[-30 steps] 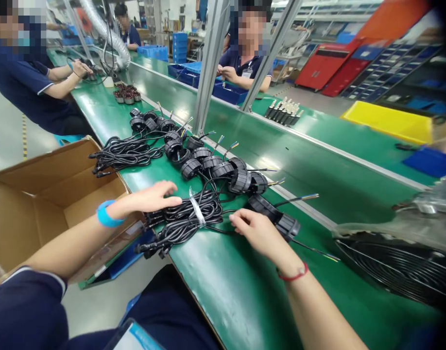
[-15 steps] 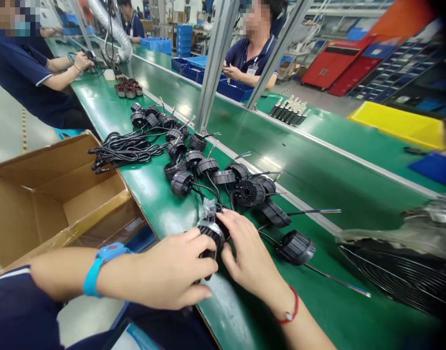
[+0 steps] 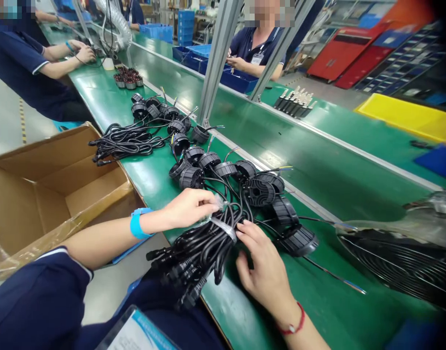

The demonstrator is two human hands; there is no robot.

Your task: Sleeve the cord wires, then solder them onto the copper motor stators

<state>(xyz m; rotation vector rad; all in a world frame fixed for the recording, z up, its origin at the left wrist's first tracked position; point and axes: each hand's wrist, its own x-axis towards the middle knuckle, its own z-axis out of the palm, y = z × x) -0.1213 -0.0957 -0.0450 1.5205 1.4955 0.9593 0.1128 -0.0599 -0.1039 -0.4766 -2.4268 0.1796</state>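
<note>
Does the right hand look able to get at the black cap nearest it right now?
Probably yes: the right hand is open at the edge of the cable bundle, and the black cap lies just beyond it, with no obstacle visible between them.

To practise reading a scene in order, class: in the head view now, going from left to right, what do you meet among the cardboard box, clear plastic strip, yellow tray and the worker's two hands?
Cardboard box → left hand → clear plastic strip → right hand → yellow tray.
</note>
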